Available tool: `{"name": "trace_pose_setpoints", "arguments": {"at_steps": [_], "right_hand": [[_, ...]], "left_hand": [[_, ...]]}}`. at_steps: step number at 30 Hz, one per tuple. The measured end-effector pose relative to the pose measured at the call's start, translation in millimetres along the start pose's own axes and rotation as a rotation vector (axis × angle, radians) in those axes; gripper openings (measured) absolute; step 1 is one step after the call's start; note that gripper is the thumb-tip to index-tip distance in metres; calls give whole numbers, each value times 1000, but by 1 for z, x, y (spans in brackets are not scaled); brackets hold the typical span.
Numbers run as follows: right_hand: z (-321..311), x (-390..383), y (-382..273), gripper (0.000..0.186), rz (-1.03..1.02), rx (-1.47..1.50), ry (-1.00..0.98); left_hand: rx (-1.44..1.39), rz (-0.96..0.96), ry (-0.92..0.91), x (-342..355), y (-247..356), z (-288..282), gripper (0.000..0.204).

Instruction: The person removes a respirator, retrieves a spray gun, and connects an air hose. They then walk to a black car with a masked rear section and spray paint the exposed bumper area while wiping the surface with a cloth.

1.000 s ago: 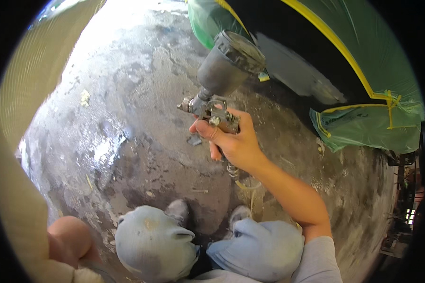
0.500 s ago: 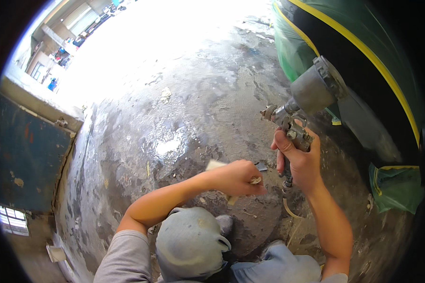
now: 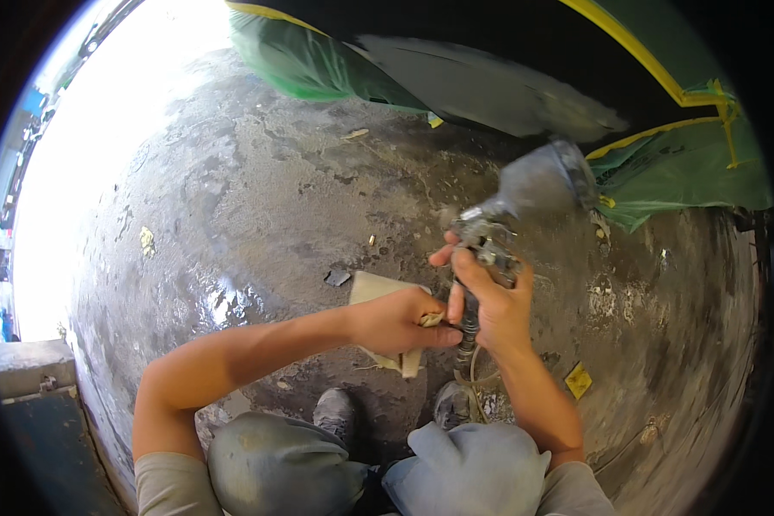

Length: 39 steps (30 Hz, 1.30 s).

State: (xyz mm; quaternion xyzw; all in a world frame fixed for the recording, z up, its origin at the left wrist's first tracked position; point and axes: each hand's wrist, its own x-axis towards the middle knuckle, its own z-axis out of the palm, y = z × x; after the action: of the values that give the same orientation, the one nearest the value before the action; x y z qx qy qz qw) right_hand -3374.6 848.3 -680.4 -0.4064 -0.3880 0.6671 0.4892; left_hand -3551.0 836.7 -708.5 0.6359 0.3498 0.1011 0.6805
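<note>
Hands meeting at the spray gun, rag coming in from the left.
Right hand [image 3: 497, 311] is wrapped tight round the spray gun [image 3: 490, 236] grip, cup [image 3: 542, 179] tilted up and away toward the masked vehicle; a second ago this hand held the gun alone, out in front. Left hand [image 3: 400, 320] has since swung across, closed on a tan rag [image 3: 378, 288], and is now pressed right against the base of the handle where the hose [image 3: 468, 331] joins. That reads as wiping or working the fitting rather than spraying. Below, knees in grey trousers [image 3: 288, 464] and two shoes [image 3: 335, 406] on the stained concrete floor [image 3: 258, 198]; green masking sheet [image 3: 688, 172] with yellow tape [image 3: 611, 21] hangs over the vehicle beyond.
</note>
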Motion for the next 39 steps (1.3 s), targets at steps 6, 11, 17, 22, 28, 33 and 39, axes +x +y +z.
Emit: {"name": "trace_pose_setpoints", "arguments": {"at_steps": [6, 11, 17, 22, 28, 33, 39], "right_hand": [[-50, 4, 7, 35, -35, -73, 226], [-64, 15, 7, 34, -106, -111, 278], [-67, 40, 13, 33, -51, -89, 345], [-68, 50, 18, 32, -78, -62, 352], [-67, 53, 21, 31, -109, -57, 353], [-65, 55, 27, 41, -109, -92, 378], [-70, 67, 26, 30, -189, -185, 496]], "left_hand": [[61, 248, 10, 69, -18, 10, 30], [-170, 152, 11, 98, -33, 11, 26], [-203, 111, 93, 109, -34, -4, 26], [-141, 125, 70, 111, -39, -13, 25], [-132, 234, 77, 113, -44, -16, 25], [-78, 180, 82, 112, -43, -18, 27], [-131, -51, 299, 94, -36, -14, 35]]}}
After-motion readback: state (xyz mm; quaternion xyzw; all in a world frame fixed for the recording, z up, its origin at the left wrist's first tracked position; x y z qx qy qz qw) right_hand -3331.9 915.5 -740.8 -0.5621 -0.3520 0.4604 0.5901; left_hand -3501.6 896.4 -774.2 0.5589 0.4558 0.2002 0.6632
